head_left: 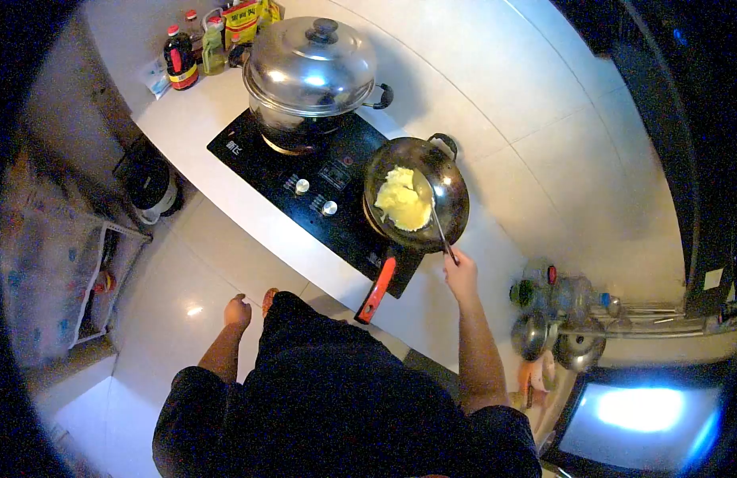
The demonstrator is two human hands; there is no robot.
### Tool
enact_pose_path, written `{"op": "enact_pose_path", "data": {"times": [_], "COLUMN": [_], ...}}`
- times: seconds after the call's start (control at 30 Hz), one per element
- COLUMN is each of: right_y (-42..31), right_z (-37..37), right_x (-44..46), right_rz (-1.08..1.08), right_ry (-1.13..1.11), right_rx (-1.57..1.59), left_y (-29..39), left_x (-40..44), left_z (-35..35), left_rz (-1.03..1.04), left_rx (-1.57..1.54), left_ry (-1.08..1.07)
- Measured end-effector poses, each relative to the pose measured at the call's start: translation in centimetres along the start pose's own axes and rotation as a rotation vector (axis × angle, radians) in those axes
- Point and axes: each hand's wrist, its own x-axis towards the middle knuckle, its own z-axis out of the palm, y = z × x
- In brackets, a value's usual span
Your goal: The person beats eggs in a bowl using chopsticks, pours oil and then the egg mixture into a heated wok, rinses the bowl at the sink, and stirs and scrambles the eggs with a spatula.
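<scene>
My right hand [462,276] is closed around the handle of a metal spatula [440,225]. The spatula's head rests in a dark wok [454,179], against a yellow and pale mass that looks like cooked egg [403,204]. From the wok a red and black handle [376,291] sticks out toward me over the counter edge; neither hand touches it. Low at my side, over the floor, hangs my left hand [238,311] with its fingers curled. Whether anything small is inside those fingers I cannot make out.
The wok sits on the right of a black two-burner cooktop [285,182]; a large lidded steel pot [309,76] stands on the left. Bottles [180,60] and packets line the counter's far left end. To the right are a sink [647,422], lids [580,344] and jars.
</scene>
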Motion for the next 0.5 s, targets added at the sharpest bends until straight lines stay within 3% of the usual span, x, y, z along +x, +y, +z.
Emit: {"op": "enact_pose_path", "data": {"times": [0.07,0.17,0.3,0.4,0.43,0.5], "right_y": [2.2,-2.2,-0.9,-1.2,0.3,0.2], "right_z": [-1.8,-2.1,1.2,-1.2,-1.8,-2.4], "right_x": [-1.6,-4.5,-0.7,-1.3,-1.6,-4.0], "right_rz": [0.053,0.094,-0.235,-0.024,-0.011,0.016], "right_ry": [-0.08,-0.13,0.089,0.033,0.002,-0.068], "right_rx": [-0.051,-0.039,-0.08,-0.067,-0.191,-0.082], "left_y": [-0.9,-3.4,-7.8,-4.6,-3.1,-3.0], "left_x": [-0.1,-0.7,0.0,-0.2,-0.2,0.5], "left_z": [-0.2,0.5,2.8,0.9,-0.1,0.0], "left_rz": [-0.08,-0.159,-0.151,-0.143,-0.155,-0.149], "left_rx": [-0.029,0.008,0.114,0.071,0.065,0.022], "left_ry": [-0.044,-0.036,-0.151,-0.132,-0.119,-0.104]}}
